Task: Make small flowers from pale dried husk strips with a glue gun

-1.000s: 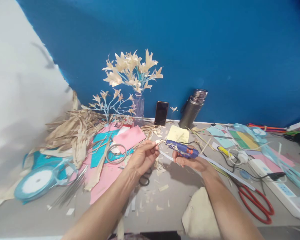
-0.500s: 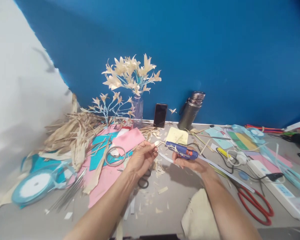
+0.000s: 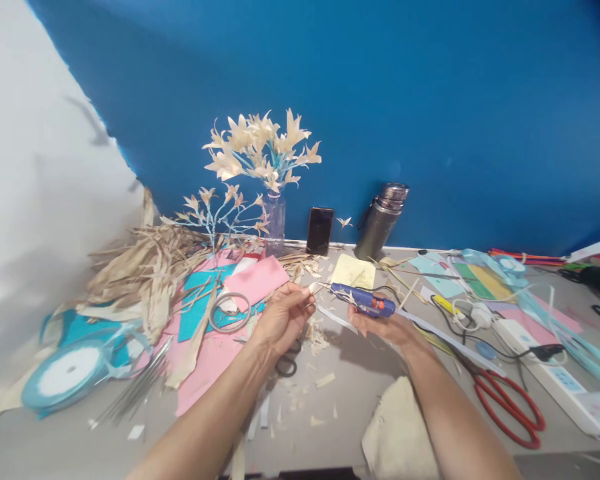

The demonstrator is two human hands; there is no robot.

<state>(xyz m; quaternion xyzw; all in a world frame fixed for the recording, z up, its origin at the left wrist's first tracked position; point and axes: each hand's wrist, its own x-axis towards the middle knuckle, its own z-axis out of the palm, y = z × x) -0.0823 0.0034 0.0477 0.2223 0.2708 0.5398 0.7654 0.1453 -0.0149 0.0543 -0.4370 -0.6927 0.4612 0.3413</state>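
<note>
My left hand pinches a small pale petal-like piece between thumb and fingertips. Close to that piece, from the right, points the nozzle of a blue glue gun; I cannot tell whether they touch. My right hand is wrapped round the glue gun from below, and a long whitish glue stick runs out of its rear. Below the hands lie pale scraps and black-handled scissors, partly hidden by my left wrist. Cream flowers on blue stems stand in a clear bottle behind.
Dried husks, a blue ribbon roll and pink paper lie left. A phone and flask stand by the wall. Red-handled scissors and a power strip lie right. A beige cloth is in front.
Hardly anything differs. The whole view has shifted very slightly; both hands keep the same hold, with the nozzle still close to the petal-like piece.
</note>
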